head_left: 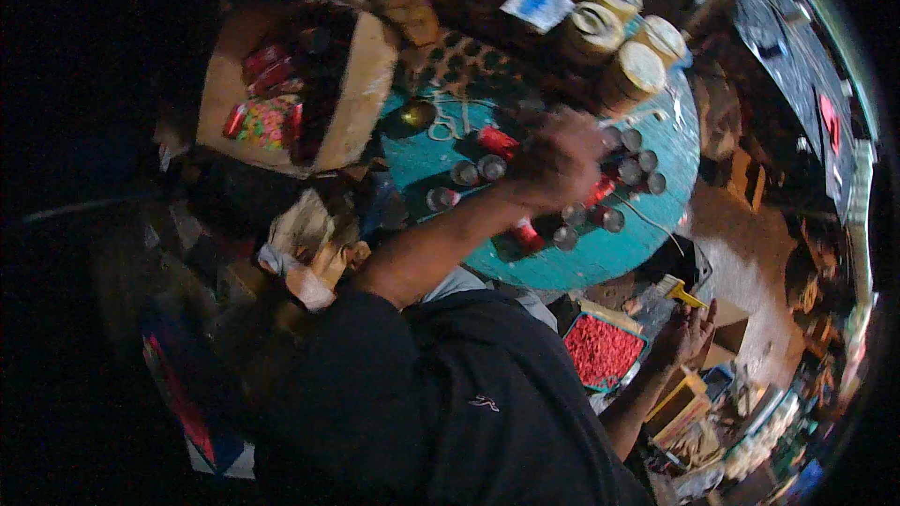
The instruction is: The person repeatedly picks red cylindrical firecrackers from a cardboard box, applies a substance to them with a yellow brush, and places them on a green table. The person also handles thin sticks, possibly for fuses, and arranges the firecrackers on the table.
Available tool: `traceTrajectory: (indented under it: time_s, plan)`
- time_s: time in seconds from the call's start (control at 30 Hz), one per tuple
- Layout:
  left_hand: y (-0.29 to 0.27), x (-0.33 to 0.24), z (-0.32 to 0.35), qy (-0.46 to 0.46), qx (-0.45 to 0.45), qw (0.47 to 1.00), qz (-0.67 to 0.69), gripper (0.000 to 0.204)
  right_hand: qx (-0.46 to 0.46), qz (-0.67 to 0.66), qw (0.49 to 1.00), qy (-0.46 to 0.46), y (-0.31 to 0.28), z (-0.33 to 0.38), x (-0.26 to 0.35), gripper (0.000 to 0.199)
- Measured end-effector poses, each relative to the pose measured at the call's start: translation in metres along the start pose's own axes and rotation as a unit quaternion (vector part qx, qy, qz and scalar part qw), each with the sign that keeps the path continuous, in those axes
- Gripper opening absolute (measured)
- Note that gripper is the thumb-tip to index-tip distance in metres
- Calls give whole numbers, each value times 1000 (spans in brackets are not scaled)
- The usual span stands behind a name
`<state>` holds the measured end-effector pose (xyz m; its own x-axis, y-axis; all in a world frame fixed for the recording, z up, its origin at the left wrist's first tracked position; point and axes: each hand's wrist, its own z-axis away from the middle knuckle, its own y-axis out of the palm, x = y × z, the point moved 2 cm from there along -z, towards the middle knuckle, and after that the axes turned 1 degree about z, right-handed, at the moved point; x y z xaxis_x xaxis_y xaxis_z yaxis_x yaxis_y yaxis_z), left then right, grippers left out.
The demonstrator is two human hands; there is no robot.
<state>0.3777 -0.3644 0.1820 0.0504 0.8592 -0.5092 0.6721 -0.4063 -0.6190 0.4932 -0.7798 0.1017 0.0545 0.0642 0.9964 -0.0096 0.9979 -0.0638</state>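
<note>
My left hand (562,159) is blurred above the round turquoise table (572,267); its fingers look curled, but whether they hold anything cannot be made out. Around it stand and lie several small red cylinders (530,234) with grey round ends, some to its left and a cluster (640,161) to its right. Low on the right, my right hand (692,333) has its fingers stretched out and apart. Just beyond its fingertips is a yellow T-shaped tool (687,295). A tray of small red pieces (605,349) sits to the left of that hand.
At the left is an open cardboard box (370,84) holding red packets and colourful small pieces. Several pale cylindrical containers (633,75) and a blue-white packet (538,5) stand at the table's far side. A brass-coloured round object (418,114) lies near white cord. Clutter lines the right.
</note>
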Motion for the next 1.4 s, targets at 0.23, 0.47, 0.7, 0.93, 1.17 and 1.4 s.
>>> traceTrajectory:
  time_s: [0.23,0.47,0.7,0.93,1.17,1.4]
  plan:
    - [-303,292,213,-590,197,718,-312,52,119,116,985,-46,123,11,61,38]
    - [-338,355,240,-731,243,604,-203,63,123,-80,987,64,253,94,92,37]
    - [-337,398,287,-413,297,723,-467,62,156,257,940,-162,312,159,87,36]
    - [-295,359,271,-294,673,654,-180,28,167,311,915,-196,348,189,104,33]
    - [-282,399,314,-279,726,594,-207,22,145,204,968,-31,361,205,102,21]
    - [-376,405,254,-362,422,830,31,56,142,-140,973,119,362,211,76,28]
